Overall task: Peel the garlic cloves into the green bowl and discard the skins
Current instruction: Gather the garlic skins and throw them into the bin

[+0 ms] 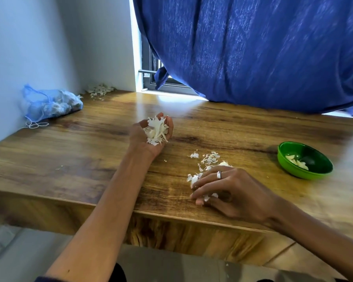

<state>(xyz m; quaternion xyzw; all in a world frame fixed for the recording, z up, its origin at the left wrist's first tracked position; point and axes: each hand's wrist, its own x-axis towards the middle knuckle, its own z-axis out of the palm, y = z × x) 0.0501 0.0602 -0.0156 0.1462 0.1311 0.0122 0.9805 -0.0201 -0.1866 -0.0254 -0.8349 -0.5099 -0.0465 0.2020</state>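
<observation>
Looking down at the wooden counter [90,159], I see my left hand [151,132] palm up near the middle, its grip curled loosely round a heap of garlic skins [157,130] that fills the palm. My right hand [230,192] lies palm down near the front edge, fingers bent over more skins [195,179], some showing under the fingertips, so the grip is clamped on them; a ring [219,174] sits on one finger. Loose skin flakes [208,158] are scattered just beyond that hand. The green bowl [305,160] stands to the right, well apart from both hands, with peeled garlic cloves [297,162] inside. Far left, against the wall, a blue mesh bag [49,103] holds what look like garlic bulbs, and a further pile of skins [99,90] lies in the far corner. A blue curtain [253,47] hangs over the far right.
</observation>
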